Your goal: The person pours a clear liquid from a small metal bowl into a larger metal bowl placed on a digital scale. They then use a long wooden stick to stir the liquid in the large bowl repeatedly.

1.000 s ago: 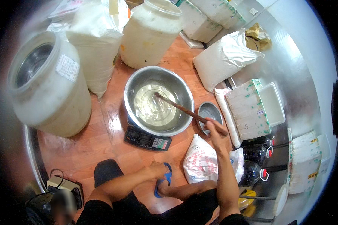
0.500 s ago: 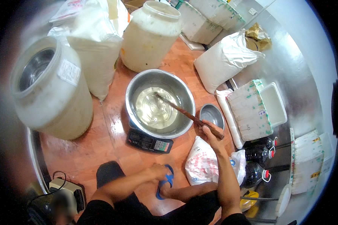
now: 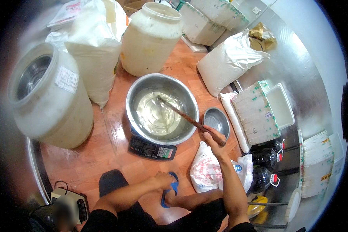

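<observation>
Wooden floor: right hand [image 3: 214,140] grips a long brown wooden stick [image 3: 189,120], stirring the steel bowl [image 3: 143,91] ahead; slow strokes avoid splashing.

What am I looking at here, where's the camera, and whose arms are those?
This is one wide fisheye picture from a camera worn on a person's head, looking down, so straight edges bend. The two bare arms from the bottom edge are that person's own. The right hand holds a long wooden stick whose far end dips into clear liquid in a steel bowl. The bowl sits on a digital scale on a wooden floor. The left hand rests on a blue sandal. Beside the bowl lie a small empty steel bowl, big plastic jars and white sacks.
</observation>
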